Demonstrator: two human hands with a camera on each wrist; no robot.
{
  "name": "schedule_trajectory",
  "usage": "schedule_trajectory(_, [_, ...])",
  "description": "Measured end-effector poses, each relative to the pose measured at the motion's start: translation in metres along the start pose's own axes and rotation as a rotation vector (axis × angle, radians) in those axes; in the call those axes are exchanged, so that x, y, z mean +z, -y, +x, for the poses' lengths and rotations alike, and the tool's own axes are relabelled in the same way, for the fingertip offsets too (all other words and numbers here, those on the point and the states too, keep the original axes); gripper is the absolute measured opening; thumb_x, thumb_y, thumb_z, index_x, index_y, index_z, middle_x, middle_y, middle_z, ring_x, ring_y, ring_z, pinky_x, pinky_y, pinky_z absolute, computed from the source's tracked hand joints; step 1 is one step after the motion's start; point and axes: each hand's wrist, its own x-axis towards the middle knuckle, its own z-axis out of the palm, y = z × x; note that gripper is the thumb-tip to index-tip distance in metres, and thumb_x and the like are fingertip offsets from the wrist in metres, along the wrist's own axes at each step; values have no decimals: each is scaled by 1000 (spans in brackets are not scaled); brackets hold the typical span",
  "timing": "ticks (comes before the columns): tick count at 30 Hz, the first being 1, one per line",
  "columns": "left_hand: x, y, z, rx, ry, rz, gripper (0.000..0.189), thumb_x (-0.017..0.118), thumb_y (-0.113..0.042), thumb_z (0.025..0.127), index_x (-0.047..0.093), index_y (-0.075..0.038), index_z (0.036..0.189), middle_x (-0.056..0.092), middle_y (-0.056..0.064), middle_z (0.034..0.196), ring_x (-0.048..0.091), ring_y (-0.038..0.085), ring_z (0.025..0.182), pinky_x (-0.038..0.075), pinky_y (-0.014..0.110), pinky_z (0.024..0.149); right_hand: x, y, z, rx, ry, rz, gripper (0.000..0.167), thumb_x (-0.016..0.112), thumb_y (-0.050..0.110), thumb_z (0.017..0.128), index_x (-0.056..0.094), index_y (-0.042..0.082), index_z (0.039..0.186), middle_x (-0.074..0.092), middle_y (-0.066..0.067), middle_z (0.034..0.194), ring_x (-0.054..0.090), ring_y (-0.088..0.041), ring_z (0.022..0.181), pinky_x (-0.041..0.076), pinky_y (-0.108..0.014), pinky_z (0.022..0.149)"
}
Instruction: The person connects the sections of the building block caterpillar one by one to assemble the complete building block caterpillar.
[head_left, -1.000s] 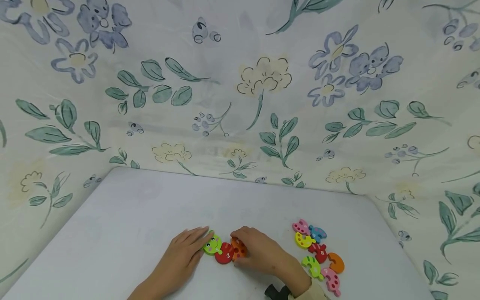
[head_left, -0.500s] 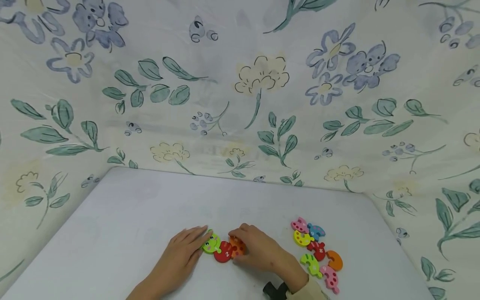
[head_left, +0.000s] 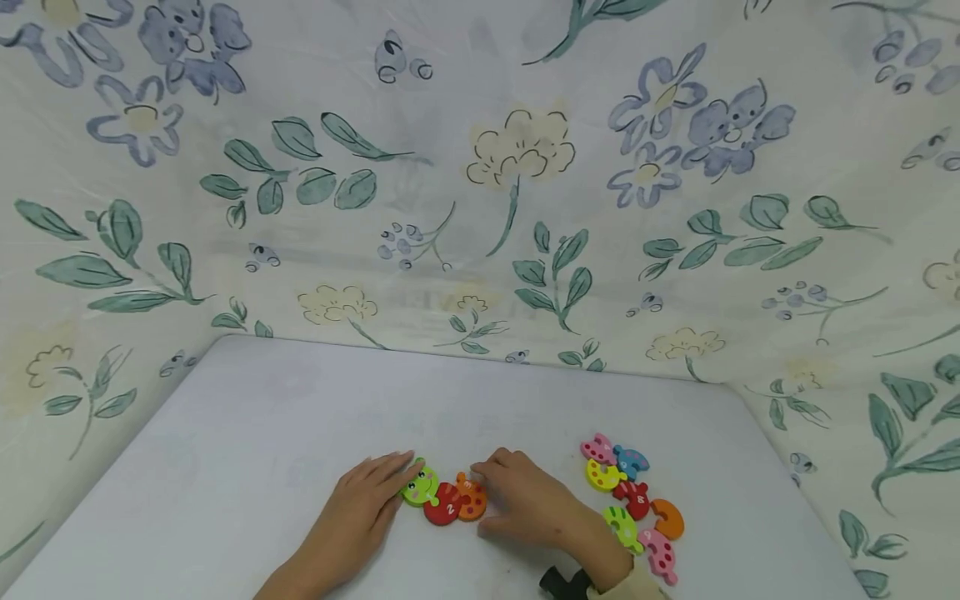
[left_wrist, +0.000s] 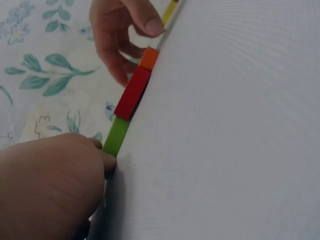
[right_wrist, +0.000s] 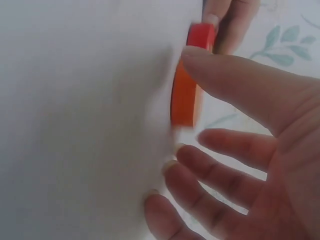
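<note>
In the head view, a caterpillar puzzle lies on the white table: a green smiling head [head_left: 421,486], a red piece [head_left: 442,505] numbered 2, and an orange spotted piece [head_left: 472,500], joined in a row. My left hand [head_left: 358,508] rests at the head's left side, its fairly straight fingers touching the edge. To the right of the orange piece is my right hand [head_left: 528,504], thumb and fingers spread apart with nothing between them. The right wrist view has its thumb [right_wrist: 220,70] in front of the orange piece [right_wrist: 184,97]; contact there cannot be made out.
Several loose puzzle pieces lie to the right, among them a yellow piece [head_left: 602,475], a blue piece [head_left: 632,461], an orange arch [head_left: 667,519] and a spotted pink piece [head_left: 660,556]. A black object [head_left: 564,583] sits by the right wrist. Floral cloth [head_left: 420,208] surrounds the table.
My right hand has let go of the orange piece and drawn slightly right, uncovering it. My left hand stays at the green head. The view has shifted slightly.
</note>
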Motion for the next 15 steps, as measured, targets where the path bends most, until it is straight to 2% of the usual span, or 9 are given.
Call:
schedule_trajectory(5, [-2,1,3,-110,-69,-103,45,76,-5,95,70,-19,138,64,0,142,56,25,136,47,53,110,-14,-22,-17,33,-9,44,66,88,41,85,65,17,141,65,4,123,60,-15,112,57,-40,97])
schedule_trajectory(7, [-2,2,3,-149,-87,-117,43,77,-7,95,71,-18,135,66,0,140,58,24,134,48,51,110,-20,-34,-25,51,-34,80,63,87,39,86,65,15,141,66,4,120,61,-15,108,58,-39,94])
schedule_trajectory(12, [0,4,5,-171,-89,-78,35,78,-13,95,73,-11,129,64,0,139,56,25,134,48,48,110,-32,-66,-49,72,-142,179,58,84,29,90,64,8,140,67,0,121,64,-20,108,58,-42,88])
schedule_trajectory(15, [2,3,6,-169,-91,-73,33,79,-13,94,74,-9,126,64,1,138,56,26,134,48,48,110,-40,-82,-63,129,-180,211,55,83,26,92,64,7,139,69,-3,124,65,-23,112,57,-46,94])
